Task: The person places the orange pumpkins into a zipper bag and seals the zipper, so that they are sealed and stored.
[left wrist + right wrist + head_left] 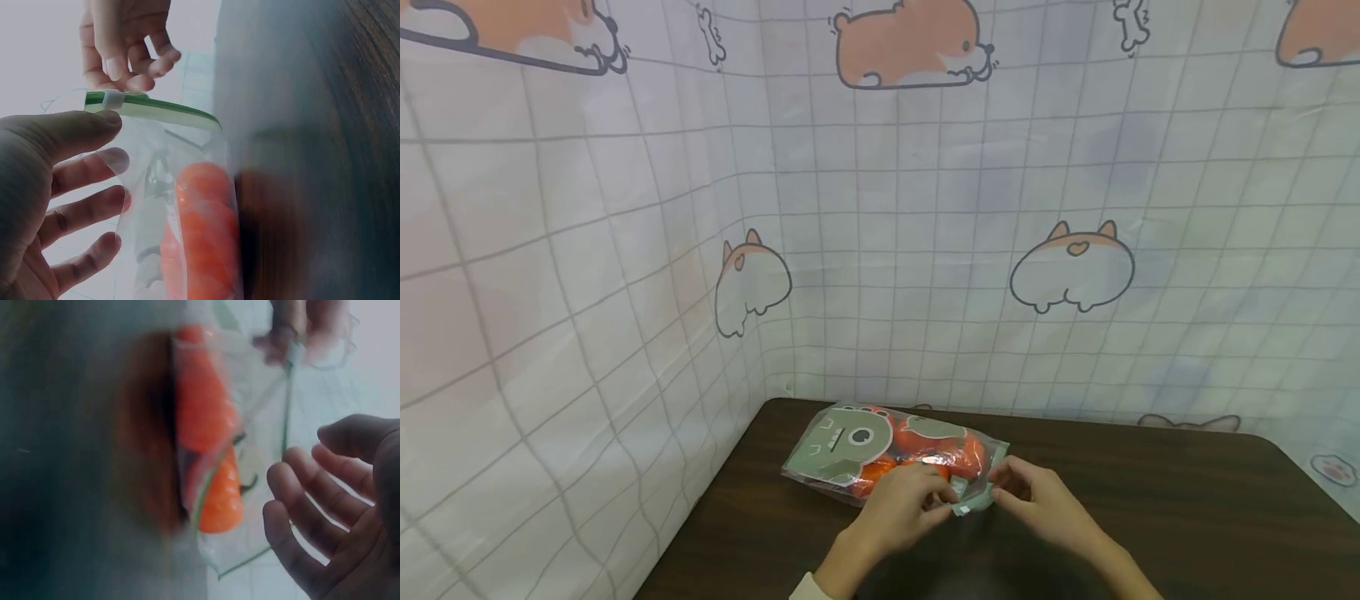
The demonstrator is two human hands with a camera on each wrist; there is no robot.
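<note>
A clear zip bag [842, 454] with a green cartoon creature printed on it lies on the dark table, holding several glossy orange-red things [206, 231] that look like peppers. Its green zip strip [169, 109] carries a white slider [113, 99] at one end. My left hand [904, 504] pinches the bag by the slider end, thumb against the strip, other fingers spread beside the plastic. Loosely curved, my right hand [1037, 500] is at the strip's other end, thumb and fingers apart. In the right wrist view, the bag's mouth gapes between two green edges.
The dark wooden table [1150, 492] stretches to the right of the bag. A white gridded curtain [925, 250] with cartoon dogs hangs behind the table and along its left side.
</note>
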